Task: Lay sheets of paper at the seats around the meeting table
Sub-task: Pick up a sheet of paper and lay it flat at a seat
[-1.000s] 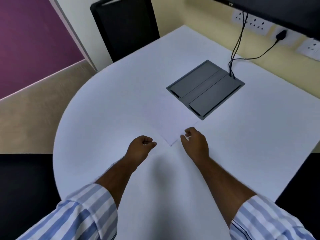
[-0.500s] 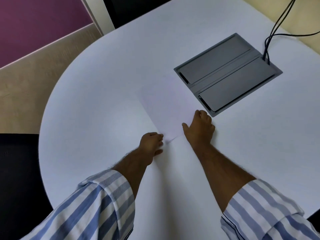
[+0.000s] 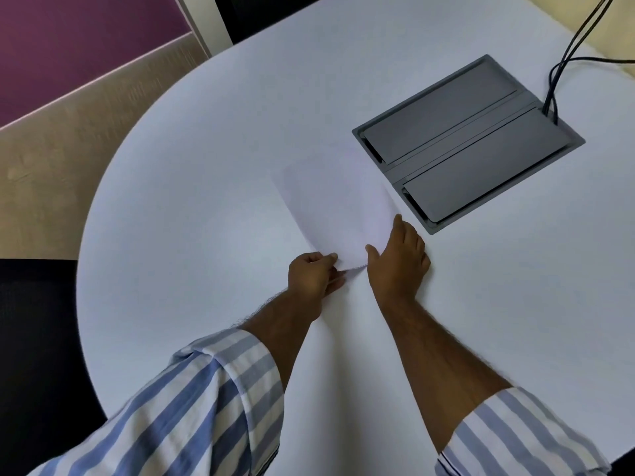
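Note:
A white sheet of paper [image 3: 338, 207] lies on the white meeting table [image 3: 192, 173], hard to tell from it in colour. Its near corner is lifted a little off the surface. My left hand [image 3: 314, 274] pinches that near corner between thumb and fingers. My right hand [image 3: 398, 259] rests flat with fingers spread on the sheet's right near edge, just in front of the grey cable box. How many sheets lie there I cannot tell.
A grey cable box [image 3: 467, 142] with two lids is set into the table at the right, with black cables [image 3: 563, 60] running out of it. A black chair [image 3: 31, 355] stands at the left edge; another dark chair [image 3: 254, 12] is at the far side.
The view has dropped and moved closer to the table. My right hand has opened flat on the paper, and my left hand has taken hold of the near corner, which now lifts.

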A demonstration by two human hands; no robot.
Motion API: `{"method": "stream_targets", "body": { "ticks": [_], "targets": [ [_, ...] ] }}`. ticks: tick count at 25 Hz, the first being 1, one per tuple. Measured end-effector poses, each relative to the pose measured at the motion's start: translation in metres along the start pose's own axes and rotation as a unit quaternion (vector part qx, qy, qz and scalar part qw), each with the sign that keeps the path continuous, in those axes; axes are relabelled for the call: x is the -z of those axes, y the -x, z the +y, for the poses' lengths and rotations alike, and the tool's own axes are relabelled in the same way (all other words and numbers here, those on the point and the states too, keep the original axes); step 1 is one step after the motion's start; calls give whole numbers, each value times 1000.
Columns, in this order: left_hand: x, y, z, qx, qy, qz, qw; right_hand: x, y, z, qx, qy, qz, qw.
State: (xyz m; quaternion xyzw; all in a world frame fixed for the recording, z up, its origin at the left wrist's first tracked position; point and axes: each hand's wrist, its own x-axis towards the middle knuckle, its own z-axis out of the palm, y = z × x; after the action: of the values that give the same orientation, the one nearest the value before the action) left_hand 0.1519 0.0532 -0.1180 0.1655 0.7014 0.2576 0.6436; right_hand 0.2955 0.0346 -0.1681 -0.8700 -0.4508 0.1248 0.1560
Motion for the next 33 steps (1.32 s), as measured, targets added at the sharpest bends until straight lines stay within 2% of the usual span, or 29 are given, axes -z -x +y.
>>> {"method": "stream_targets", "body": {
  "ticks": [5, 14, 19, 23, 28, 33],
  "targets": [
    [-15, 5, 11, -24, -31, -27, 999, 2, -1, 1, -3, -10, -6, 1000],
    [-23, 8, 17, 19, -35, 22, 999, 11, -10, 8, -9, -19, -22, 1000],
    [-19, 5, 11, -45, -71, 61, 995, 10, -9, 9, -12, -23, -18, 999],
    [-18, 2, 7, -108, -159, 88, 977, 9, -9, 10, -12, -20, -20, 1000],
    [-21, -1, 3, -110, -189, 87, 972, 9, -11, 12, -11, -17, -20, 1000],
    [-22, -5, 4, -150, -209, 162, 953, 7, -11, 14, -11, -15, -14, 1000]
  ]
}}
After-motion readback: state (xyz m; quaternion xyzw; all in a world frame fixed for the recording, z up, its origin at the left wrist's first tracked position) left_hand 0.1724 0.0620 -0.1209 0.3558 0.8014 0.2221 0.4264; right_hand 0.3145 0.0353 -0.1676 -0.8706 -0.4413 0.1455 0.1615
